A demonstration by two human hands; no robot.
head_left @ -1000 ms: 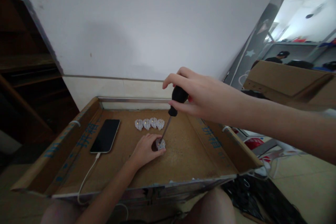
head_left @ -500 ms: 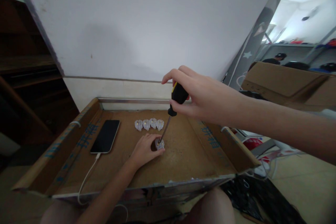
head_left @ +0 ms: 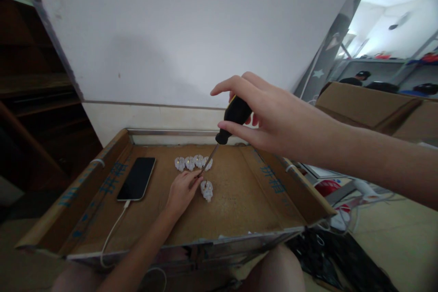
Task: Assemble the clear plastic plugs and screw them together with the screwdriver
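Observation:
My right hand (head_left: 253, 109) grips the black and yellow handle of a screwdriver (head_left: 237, 112), its index finger lifted off. The metal shaft slants down to the left. At its lower end my left hand (head_left: 181, 194) closes thumb and fingers around the tip; whether a small screw is there too I cannot tell. Just right of the left fingers, a clear plastic plug piece (head_left: 206, 190) with brass-coloured metal inside lies free on the cardboard. Behind it, several similar clear pieces (head_left: 189, 163) stand in a row, the rightmost partly behind the shaft.
The cardboard tray (head_left: 239, 210) has raised side flaps. A phone (head_left: 137, 179) with a white cable (head_left: 114, 232) lies at its left. A white panel (head_left: 191, 32) rises behind. On the right are an open cardboard box (head_left: 362, 105) and, farther back, a person (head_left: 357, 78).
My left hand has let go of the clear plug piece and moved up-left to the screwdriver tip. The screwdriver has come out of the piece and tilted more.

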